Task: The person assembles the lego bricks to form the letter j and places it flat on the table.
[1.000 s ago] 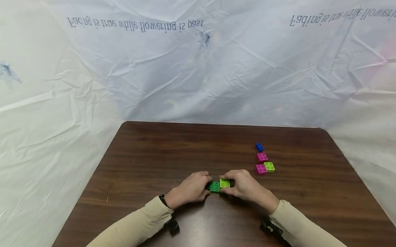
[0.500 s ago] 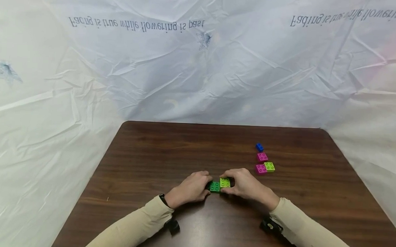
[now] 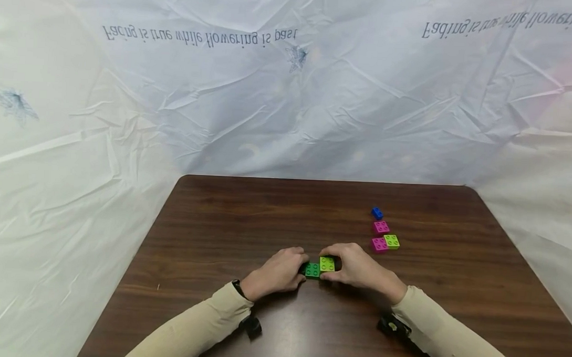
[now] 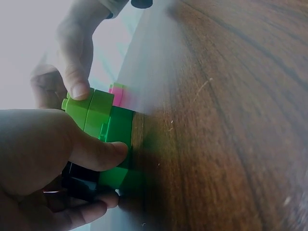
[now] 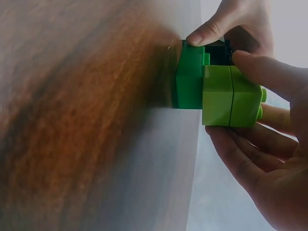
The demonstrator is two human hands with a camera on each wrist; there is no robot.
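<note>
Lime blocks (image 5: 231,96) are pinched by the right hand (image 3: 357,266); the facing left hand (image 3: 278,270) grips a green block (image 3: 312,272); backdrop (image 3: 241,93) reads "flowering".

We see the black block (image 4: 81,180) only partly, behind the left hand (image 4: 43,156); the head view's bottom edge cuts off both sleeves (image 3: 193,325).

Passage lies open over the left part of the table (image 3: 209,218) and from above onto the stacked bricks (image 3: 322,265); the left hand (image 3: 278,270) and right hand (image 3: 357,267) bar their sides. Four bricks (image 3: 380,245) obstruct beyond the right hand; a sheet (image 3: 288,126) bounds the far edge.
</note>
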